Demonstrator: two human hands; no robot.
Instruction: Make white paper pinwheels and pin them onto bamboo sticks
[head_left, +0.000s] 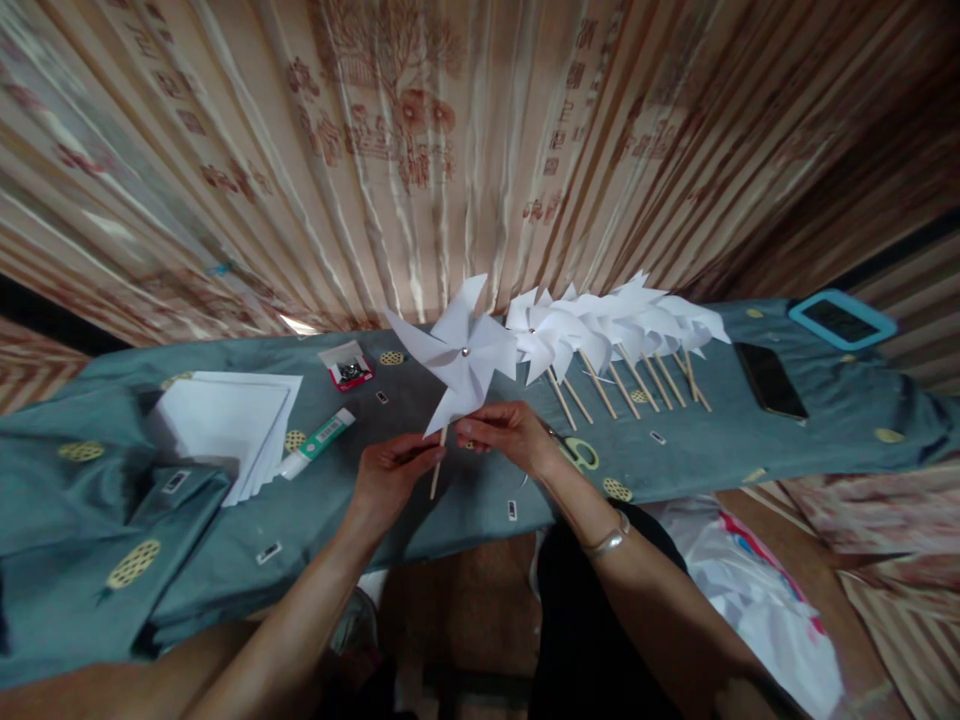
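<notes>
A white paper pinwheel (480, 362) with a silver pin at its centre stands upright over the table, its blades facing me. My left hand (386, 480) pinches the thin wooden stick (436, 475) below the blades. On the other side, my right hand (510, 435) has its fingers closed at the top of the stick, against the lowest blade; the exact contact is partly hidden. Just right of this pinwheel, a row of several finished-looking white pinwheels (551, 335) lies overlapped, sticks toward me. Green-handled scissors (581, 453) lie partly behind my right wrist.
White paper sheets (225, 415) are stacked at left, beside a glue stick (319, 443) and an open small box of pins (349, 370). A black phone (771, 380) and a blue-framed device (844, 318) lie at right. A curtain (450, 150) hangs behind the cloth-covered table (705, 450).
</notes>
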